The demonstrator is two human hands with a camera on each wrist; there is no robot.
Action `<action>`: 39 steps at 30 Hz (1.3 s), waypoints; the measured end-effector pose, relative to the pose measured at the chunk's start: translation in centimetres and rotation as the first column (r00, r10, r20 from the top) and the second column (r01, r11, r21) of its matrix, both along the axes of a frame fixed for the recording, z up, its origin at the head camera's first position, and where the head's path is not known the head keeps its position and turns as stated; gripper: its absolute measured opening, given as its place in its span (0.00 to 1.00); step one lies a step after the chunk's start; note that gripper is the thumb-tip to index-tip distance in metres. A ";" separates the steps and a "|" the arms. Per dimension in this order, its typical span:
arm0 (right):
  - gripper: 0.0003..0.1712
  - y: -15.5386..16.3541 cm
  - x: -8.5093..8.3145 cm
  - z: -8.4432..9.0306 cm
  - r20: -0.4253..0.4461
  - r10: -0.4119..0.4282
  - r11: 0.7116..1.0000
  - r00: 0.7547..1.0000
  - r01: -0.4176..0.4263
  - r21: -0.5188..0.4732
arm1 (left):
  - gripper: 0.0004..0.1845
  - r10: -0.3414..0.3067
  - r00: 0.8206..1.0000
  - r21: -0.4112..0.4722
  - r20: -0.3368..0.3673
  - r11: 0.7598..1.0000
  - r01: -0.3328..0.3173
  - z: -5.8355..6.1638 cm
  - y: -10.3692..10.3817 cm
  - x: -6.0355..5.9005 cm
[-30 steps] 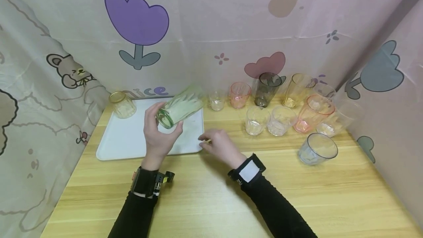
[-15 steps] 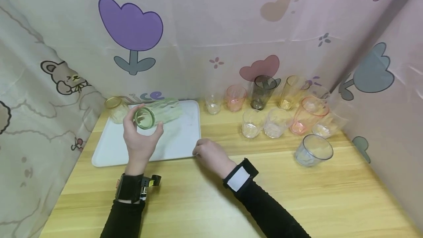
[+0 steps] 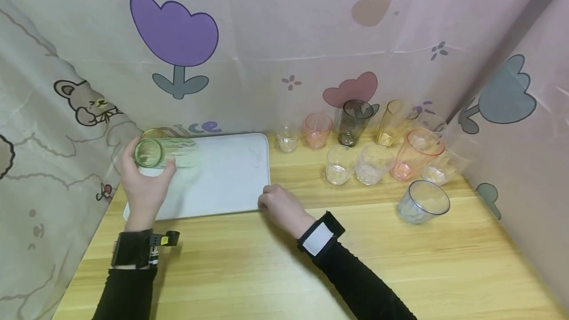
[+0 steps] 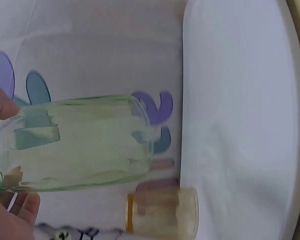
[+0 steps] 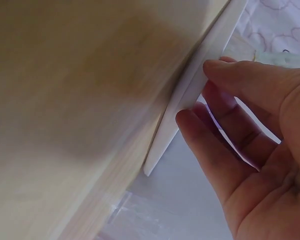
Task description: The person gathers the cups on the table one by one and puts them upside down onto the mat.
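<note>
Gripping green glass (image 3: 171, 151), left hand (image 3: 144, 189) is clamped round one end, above the tray (image 3: 222, 177), likely leaving the other end clear. Right hand (image 3: 284, 206) pinches tray's corner, probably to steady it. Yellow glass (image 4: 162, 215) just beyond left hand.

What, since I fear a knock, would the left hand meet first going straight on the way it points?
Probably the amber-rimmed glass, just beyond the left hand and its green glass in the head view; depth is unclear, so they might clear it.
</note>
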State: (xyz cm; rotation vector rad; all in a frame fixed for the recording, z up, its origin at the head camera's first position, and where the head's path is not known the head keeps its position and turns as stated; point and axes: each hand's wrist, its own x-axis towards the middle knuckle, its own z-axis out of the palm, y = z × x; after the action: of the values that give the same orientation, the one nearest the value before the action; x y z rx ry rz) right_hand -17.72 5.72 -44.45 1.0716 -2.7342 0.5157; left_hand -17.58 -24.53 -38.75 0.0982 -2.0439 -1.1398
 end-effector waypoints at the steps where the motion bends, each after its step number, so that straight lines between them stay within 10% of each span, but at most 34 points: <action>1: 0.11 0.0 0.0 0.0 -0.001 0.000 1.000 1.000 0.000 0.001 | 0.43 0.011 1.000 0.000 0.022 1.000 -0.011 0.1 -0.5 0.0; 6: 0.11 -0.1 0.0 -0.1 -0.010 -0.003 1.000 1.000 0.003 0.005 | 0.46 0.060 0.982 0.003 0.177 0.998 -0.062 0.7 -2.7 -0.2; 19: 0.10 -0.1 0.1 0.1 -0.035 0.000 1.000 0.999 0.001 0.020 | 0.51 0.028 0.859 -0.087 0.511 0.996 0.019 1.0 -6.9 -2.2; 39: 0.09 -0.1 0.2 0.2 -0.025 0.002 1.000 1.000 -0.001 0.028 | 0.51 0.008 0.789 -0.114 0.614 0.990 0.078 0.2 -9.0 -3.3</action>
State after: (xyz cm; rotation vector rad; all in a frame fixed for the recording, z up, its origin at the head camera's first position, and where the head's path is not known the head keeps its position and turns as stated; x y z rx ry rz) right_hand -17.54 5.66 -44.29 1.0793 -2.7276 0.4621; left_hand -20.92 -33.50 -38.57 0.4161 -2.7041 -1.0749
